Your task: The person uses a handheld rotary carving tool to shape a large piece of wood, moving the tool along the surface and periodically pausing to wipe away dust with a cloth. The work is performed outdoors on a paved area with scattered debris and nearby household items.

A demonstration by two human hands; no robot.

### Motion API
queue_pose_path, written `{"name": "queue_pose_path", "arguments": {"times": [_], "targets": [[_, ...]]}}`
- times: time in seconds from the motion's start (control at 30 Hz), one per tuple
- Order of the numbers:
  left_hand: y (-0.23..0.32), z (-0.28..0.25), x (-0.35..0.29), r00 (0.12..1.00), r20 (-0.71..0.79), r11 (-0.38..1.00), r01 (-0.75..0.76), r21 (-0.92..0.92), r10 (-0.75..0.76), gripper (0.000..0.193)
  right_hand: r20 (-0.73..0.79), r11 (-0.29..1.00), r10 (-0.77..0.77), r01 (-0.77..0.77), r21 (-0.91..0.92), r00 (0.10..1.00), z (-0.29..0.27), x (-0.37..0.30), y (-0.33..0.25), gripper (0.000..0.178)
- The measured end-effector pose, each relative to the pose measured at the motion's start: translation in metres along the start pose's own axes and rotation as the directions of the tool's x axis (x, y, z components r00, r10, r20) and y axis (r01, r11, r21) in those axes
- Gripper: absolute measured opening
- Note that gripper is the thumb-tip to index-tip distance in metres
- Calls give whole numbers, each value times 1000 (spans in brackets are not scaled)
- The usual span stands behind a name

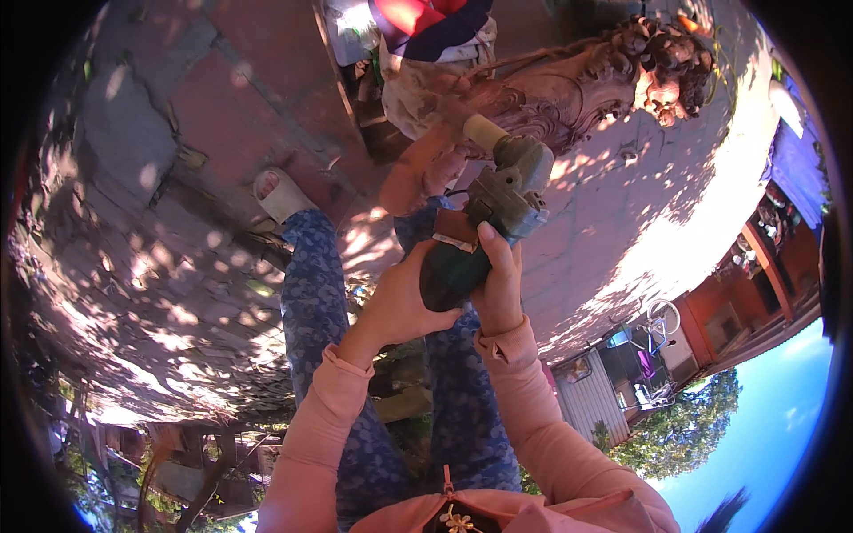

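Note:
Both my hands are closed around an angle grinder (508, 197) with a dark green body and a worn metal gear head. My left hand (398, 295) wraps the body from the left. On the other side, my right hand (500, 282) grips it with the thumb laid along the top. A pale tan cylinder (485, 133), like a sanding drum, sticks out of the head toward a reddish-brown wood carving (555, 99). The cylinder's tip lies against or just over the carving; I cannot tell if they touch. Swirled, curly relief covers the carving's far right end, while its near left part is smooth and rounded.
Beyond the carving is a pale cloth bundle (404, 93) beside a red and navy cloth (431, 25). My sandalled foot (280, 194) rests on the cracked paving (115, 133) at left. A bicycle (659, 327) stands near an orange-red structure (724, 311) at far right.

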State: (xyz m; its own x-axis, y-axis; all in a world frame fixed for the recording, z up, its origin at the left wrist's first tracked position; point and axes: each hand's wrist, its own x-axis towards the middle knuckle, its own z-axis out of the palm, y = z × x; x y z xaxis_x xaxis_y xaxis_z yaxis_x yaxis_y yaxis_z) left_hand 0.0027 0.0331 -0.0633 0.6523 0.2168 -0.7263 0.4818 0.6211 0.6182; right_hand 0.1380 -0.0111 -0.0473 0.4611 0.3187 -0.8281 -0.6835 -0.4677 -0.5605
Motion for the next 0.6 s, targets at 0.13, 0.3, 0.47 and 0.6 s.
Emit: {"name": "queue_pose_path", "arguments": {"times": [0.13, 0.3, 0.47, 0.6], "targets": [[1, 9, -2, 998, -63, 996, -9, 91, 15, 76, 79, 992, 20, -29, 121, 997, -19, 6, 15, 53], [14, 2, 27, 999, -17, 976, -44, 213, 49, 78, 66, 980, -79, 66, 187, 995, -28, 28, 12, 58], [-1, -6, 17, 992, -49, 942, -97, 322, 119, 78, 74, 970, -73, 54, 237, 995, -20, 20, 31, 55], [-8, -10, 1, 999, -30, 978, 26, 208, -20, 79, 45, 989, -19, 12, 150, 999, -11, 5, 38, 53]]}}
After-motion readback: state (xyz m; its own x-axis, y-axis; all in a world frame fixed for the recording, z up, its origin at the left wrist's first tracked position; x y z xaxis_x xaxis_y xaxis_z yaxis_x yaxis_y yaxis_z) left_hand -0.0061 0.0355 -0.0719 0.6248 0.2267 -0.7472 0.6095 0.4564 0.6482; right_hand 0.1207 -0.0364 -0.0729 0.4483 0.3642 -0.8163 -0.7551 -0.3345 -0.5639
